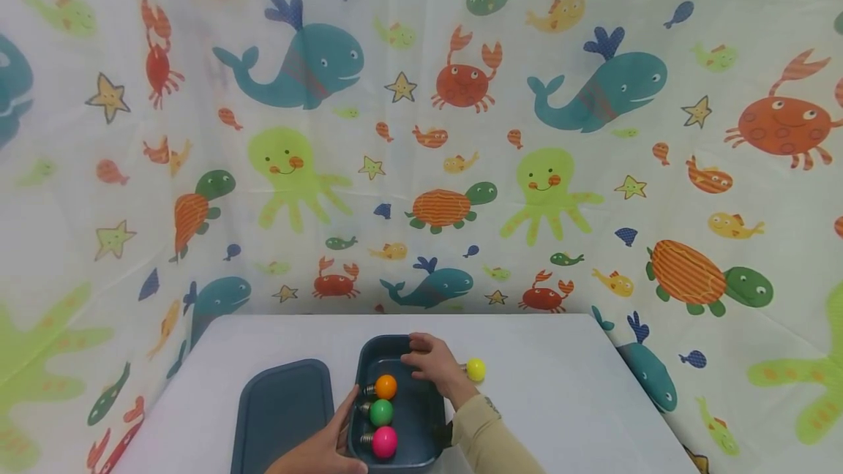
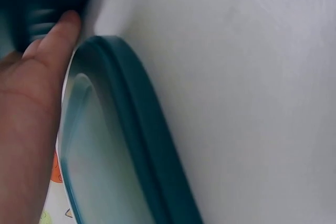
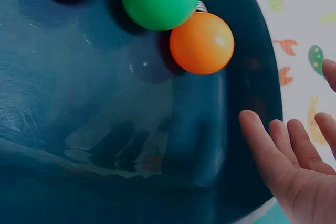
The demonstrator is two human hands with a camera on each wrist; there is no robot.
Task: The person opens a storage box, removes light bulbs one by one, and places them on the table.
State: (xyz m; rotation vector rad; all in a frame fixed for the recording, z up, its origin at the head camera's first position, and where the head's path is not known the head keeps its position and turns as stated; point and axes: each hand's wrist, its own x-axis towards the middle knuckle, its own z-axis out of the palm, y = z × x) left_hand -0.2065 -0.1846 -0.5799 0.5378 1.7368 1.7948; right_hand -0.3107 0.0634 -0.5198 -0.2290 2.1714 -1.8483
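A dark blue-grey plastic container holds three toy light bulbs along its left side: an orange bulb, a green bulb and a pink bulb. Against its left outer wall rests my left hand, fingers stretched along the side and thumb by the near corner. Over the far right part of the container is my right hand, fingers spread with nothing in them. The right wrist view shows that hand's fingertips by the rim, apart from the orange bulb.
On the white table, a yellow bulb lies right of the container, partly behind my right hand. A matching lid lies flat to the left. A curtain printed with sea animals hangs behind the table and along its sides.
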